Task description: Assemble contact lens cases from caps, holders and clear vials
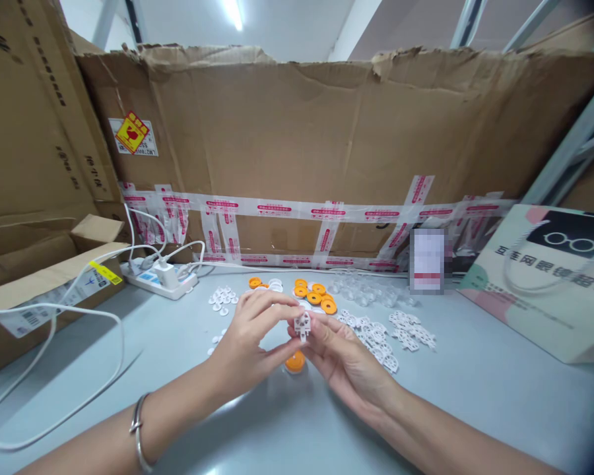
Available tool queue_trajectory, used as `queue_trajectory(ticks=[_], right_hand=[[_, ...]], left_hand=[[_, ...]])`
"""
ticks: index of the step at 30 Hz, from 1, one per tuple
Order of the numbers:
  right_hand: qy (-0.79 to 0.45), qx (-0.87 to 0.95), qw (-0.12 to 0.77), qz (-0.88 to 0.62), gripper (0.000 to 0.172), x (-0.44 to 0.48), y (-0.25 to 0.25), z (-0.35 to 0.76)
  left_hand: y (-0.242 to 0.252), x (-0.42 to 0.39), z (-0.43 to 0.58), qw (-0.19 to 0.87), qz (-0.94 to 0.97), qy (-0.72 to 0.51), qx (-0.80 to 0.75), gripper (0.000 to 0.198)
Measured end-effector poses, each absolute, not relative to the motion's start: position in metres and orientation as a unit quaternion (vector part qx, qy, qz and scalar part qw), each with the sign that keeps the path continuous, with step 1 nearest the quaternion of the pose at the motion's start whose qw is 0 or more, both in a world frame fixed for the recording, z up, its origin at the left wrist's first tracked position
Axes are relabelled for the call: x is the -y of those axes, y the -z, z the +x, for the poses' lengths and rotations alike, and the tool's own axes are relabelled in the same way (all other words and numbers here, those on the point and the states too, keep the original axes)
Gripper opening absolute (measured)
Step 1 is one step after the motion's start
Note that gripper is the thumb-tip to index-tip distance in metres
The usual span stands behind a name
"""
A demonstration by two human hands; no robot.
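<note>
Head view: handwork under way, plenty lying loose

On the grey table (178, 422), the left hand (250, 333) and right hand (346, 353) meet, their fingertips together. From there, spoked white plates (376, 335) lie toward three o'clock, clear cups (363, 293) at two, orange rings (314, 298) at twelve to one and white discs (224, 298) at ten, seemingly all left to handle. One orange cap (295, 361) sits at six; whether it's finished I cannot tell. Smallest, a white part (302, 323), pinched between both hands, looks in progress.

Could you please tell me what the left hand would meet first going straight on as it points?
The small white plastic part, perhaps already touching, then probably the right hand; depth is unclear.
</note>
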State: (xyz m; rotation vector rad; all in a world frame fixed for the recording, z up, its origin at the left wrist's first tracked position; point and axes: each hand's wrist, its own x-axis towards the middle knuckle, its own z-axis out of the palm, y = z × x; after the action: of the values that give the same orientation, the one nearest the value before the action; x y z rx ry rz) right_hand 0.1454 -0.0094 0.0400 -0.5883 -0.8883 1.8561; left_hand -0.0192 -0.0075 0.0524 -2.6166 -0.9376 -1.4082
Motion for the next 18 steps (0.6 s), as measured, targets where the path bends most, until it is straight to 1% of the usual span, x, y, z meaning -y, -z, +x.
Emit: queue_trajectory(ticks=[4,10,14,18], right_hand=[[-0.767,0.351,0.482,-0.238,0.014,0.0105,-0.0401,0.1448],[-0.784,0.323,0.476,-0.232,0.020,0.0104,-0.0411,0.1446],[-0.782,0.300,0.492,-0.237,0.026,0.0078,-0.0398,0.1449],[-0.782,0.292,0.501,-0.230,0.025,0.0060,-0.0381,0.1450]], left_hand=[[-0.0508,0.0075,-0.0186,0.000,-0.836,0.459,0.300,0.025],[-0.0491,0.0080,-0.0179,-0.039,-0.828,0.475,0.296,0.029],[-0.0488,0.0086,-0.0182,-0.049,-0.826,0.484,0.286,0.031],[-0.0483,0.0088,-0.0187,-0.057,-0.832,0.466,0.294,0.032]])
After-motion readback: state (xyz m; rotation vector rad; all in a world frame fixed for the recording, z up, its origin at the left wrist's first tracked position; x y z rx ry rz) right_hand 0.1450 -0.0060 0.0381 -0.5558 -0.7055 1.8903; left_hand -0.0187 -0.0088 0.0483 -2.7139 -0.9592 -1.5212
